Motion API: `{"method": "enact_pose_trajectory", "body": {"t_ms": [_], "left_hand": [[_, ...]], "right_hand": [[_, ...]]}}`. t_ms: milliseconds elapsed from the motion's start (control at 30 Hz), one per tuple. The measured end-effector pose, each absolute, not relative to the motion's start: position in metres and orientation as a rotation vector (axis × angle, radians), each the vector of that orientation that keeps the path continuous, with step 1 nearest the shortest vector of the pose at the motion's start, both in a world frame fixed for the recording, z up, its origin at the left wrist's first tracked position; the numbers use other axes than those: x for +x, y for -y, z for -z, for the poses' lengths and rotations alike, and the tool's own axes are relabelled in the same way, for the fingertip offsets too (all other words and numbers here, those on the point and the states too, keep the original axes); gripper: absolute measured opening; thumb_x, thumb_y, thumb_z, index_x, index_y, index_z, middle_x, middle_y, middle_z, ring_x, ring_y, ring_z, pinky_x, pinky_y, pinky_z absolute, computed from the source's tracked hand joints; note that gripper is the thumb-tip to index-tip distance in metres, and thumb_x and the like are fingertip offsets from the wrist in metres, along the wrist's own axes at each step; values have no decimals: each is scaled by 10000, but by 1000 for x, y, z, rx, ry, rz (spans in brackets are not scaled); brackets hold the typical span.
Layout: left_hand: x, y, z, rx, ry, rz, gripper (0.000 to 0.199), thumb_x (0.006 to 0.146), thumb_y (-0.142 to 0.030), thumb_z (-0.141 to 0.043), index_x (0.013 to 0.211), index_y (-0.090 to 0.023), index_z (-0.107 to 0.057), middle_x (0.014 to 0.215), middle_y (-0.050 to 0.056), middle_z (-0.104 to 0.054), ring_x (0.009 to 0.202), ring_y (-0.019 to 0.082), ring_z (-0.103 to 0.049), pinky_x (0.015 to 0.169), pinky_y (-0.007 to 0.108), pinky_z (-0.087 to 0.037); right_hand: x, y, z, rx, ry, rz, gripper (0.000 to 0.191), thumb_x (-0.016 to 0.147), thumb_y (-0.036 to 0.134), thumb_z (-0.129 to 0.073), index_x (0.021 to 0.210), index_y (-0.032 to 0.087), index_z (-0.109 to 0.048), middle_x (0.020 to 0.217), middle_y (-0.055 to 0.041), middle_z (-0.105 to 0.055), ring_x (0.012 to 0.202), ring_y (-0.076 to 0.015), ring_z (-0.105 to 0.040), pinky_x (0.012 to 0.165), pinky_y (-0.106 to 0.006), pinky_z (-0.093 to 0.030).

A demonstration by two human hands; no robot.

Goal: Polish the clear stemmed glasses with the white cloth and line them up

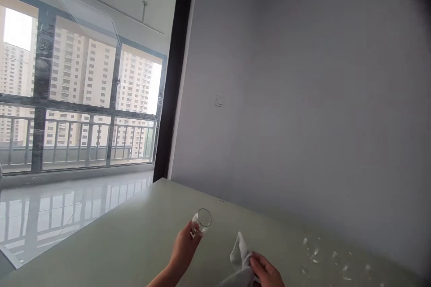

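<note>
Just above the pale green table [141, 233], my left hand [186, 244] is closed around the lower part of a clear drinking glass [202, 219], its round rim tilted towards me. To the right, my right hand [266, 272] pinches a light grey cloth [243, 251] between thumb and fingers. One corner of the cloth sticks up and the rest hangs down past the bottom edge of the view. The cloth and the glass are apart.
Several clear glasses [346, 271], blurred, stand on the table at the lower right. A grey wall [319, 98] rises behind the table. On the left are a dark door frame [171, 76] and glossy floor [67, 210].
</note>
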State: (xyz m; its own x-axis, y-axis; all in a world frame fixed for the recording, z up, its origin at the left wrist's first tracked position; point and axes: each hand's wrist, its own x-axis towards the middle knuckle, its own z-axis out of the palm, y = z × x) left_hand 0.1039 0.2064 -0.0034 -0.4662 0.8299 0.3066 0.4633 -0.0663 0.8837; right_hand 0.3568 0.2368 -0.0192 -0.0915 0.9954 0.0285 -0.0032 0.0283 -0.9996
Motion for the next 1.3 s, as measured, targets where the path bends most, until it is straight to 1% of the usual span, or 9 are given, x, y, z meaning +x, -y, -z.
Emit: {"method": "enact_pose_trajectory", "body": {"t_ms": [100,300,433,567,867,967,1067,1200,1300], "left_hand": [[142,-211,-3,1611,-1862,-1423,92,775,-245,-503,707,-206,-551,593,-29,-553,558,142,-482,541,253,-271],[189,-214,9,1810,-1804,-1211,99,812,-235,-449,809,-213,-546,800,30,-662,718,178,-596,610,240,-358],[191,-211,20,1856,-1804,-1124,159,829,-208,-421,898,-225,-563,908,24,-679,814,165,-621,695,224,-400],[179,-207,17,1889,-1874,-1083,152,827,-201,-428,926,-224,-542,894,16,-667,790,178,-613,660,245,-395],[176,-195,-1,2263,-1804,-1027,354,748,-21,-415,983,-237,-568,938,8,-638,884,163,-577,755,262,-408],[174,-196,3,2460,-1844,-1090,460,705,22,-405,1063,-226,-553,980,8,-649,889,157,-588,759,259,-443],[169,-197,3,2774,-1905,-1256,528,725,-22,-463,1227,-187,-466,1092,39,-639,933,204,-577,812,314,-447],[161,-195,-8,3129,-1722,-1288,529,765,-73,-526,1279,-154,-427,1137,44,-635,902,212,-569,850,337,-432],[157,-196,-11,3097,-1636,-1290,500,792,-171,-589,1267,-171,-433,1082,33,-660,978,229,-566,969,394,-377]], "right_hand": [[370,-228,-13,-1138,1179,-1303,411,656,514,-605,925,210,-672,957,-70,-659,843,-240,-615,571,-249,-485],[351,-211,-27,-1052,1426,-908,452,769,539,-499,980,173,-658,807,-61,-682,767,-243,-618,691,-292,-500],[331,-201,-12,-986,1840,-429,343,820,322,-453,1077,195,-641,1044,-73,-671,933,-252,-595,855,-330,-455],[330,-195,-16,-1147,2169,-165,597,634,140,-583,1222,233,-542,1198,-56,-600,978,-264,-575,846,-342,-465],[339,-193,-37,-1192,2321,-627,517,642,114,-567,1145,230,-602,1053,-75,-666,1006,-270,-587,866,-330,-435],[334,-192,-32,-1190,2093,-949,374,693,188,-576,1059,220,-648,866,-63,-680,750,-224,-642,690,-303,-491],[331,-193,-29,-1073,1568,-1565,451,723,377,-584,1125,173,-564,582,-4,-596,402,-127,-514,419,-241,-440],[330,-194,-27,-837,1075,-1948,547,681,453,-622,1108,131,-509,407,67,-465,322,-87,-407,321,-170,-344],[331,-193,-24,-825,1240,-1823,516,685,419,-625,1105,134,-531,551,22,-555,366,-84,-451,352,-184,-364]]}}
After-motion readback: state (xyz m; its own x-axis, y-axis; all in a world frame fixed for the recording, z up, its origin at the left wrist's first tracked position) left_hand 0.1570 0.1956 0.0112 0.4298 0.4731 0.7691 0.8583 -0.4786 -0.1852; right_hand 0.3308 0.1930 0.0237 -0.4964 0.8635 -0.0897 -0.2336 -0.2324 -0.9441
